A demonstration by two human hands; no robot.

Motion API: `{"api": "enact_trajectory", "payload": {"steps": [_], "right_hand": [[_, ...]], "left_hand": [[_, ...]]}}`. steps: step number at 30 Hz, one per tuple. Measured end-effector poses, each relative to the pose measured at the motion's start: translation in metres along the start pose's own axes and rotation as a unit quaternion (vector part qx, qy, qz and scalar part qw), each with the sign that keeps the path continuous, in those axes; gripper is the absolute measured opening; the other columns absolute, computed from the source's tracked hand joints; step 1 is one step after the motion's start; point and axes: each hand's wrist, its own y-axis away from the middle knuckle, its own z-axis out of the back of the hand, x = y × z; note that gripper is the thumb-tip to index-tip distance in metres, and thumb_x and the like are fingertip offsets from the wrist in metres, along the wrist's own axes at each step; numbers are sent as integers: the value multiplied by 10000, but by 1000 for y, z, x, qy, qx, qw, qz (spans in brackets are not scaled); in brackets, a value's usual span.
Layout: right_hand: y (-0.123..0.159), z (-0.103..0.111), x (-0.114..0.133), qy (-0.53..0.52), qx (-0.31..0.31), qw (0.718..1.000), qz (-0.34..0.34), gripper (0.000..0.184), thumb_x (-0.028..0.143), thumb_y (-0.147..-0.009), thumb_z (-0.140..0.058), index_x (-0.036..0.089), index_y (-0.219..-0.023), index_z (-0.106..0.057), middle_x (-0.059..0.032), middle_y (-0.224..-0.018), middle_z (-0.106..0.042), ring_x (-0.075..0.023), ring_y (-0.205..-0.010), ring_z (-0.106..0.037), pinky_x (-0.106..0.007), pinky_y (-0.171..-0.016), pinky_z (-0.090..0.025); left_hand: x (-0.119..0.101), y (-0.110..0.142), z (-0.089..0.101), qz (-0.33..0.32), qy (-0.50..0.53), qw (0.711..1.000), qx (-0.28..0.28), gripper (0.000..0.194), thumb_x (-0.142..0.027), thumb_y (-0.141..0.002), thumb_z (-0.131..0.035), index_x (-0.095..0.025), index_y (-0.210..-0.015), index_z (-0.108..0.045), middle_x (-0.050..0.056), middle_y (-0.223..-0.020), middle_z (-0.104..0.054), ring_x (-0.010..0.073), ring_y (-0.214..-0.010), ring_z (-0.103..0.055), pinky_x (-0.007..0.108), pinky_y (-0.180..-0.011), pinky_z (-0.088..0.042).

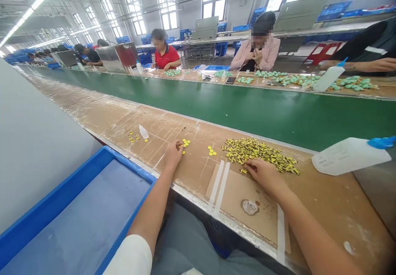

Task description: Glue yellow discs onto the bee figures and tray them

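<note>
My left hand (173,154) rests low over the bench with fingers curled together at a small cluster of flat yellow discs (186,142); a yellow disc shows at its fingertips. My right hand (265,175) has thumb and forefinger pinched at the near edge of a heap of small yellow-and-black pieces (260,153). What sits between those fingertips is too small to make out. One loose yellow piece (243,171) lies just below them. Between my hands is a second group of yellow discs (212,151).
A taped cardboard sheet (232,196) bears a whitish round patch (250,207). A small white bottle (143,132) lies left; a large blue-capped bottle (349,156) lies right. Beyond runs a green conveyor belt (185,99), with people seated across it. A blue tray (108,159) is at left.
</note>
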Motion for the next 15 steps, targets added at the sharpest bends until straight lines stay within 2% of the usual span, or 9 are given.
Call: {"api": "enact_trajectory", "payload": {"steps": [4,7,11,15], "right_hand": [[-3,7,-2,-61,-30,997,-36,135,322,-798,-644,224,-773,-733,-80,-841,-725,-264,-810,-669,-372,-785,-515],[-2,10,-7,-141,-95,981,-94,260,445,-781,-701,201,-864,-735,-96,-856,-728,-267,-801,-682,-404,-787,-551],[10,13,-9,-296,-150,931,-152,608,683,-711,-751,167,-1029,-704,-89,-847,-725,-242,-738,-708,-403,-717,-617],[29,19,-1,-410,-174,877,-182,685,704,-588,-857,178,-1001,-707,-57,-830,-716,-209,-719,-712,-372,-724,-645]], "left_hand": [[2,-1,-2,-8,48,999,-8,337,-201,-818,-726,-197,-1152,-677,97,-1075,-770,246,-1021,-703,422,-989,-507],[7,-5,-6,-14,85,996,-13,373,-174,-799,-729,-178,-1166,-662,91,-1056,-769,220,-948,-716,387,-944,-535],[13,-7,-8,-13,122,992,-36,415,-141,-767,-737,-159,-1173,-652,81,-1003,-765,208,-897,-720,375,-923,-545],[10,-7,-6,2,164,985,-53,364,-124,-728,-764,-162,-1080,-683,71,-925,-755,216,-859,-715,401,-910,-551]]}}
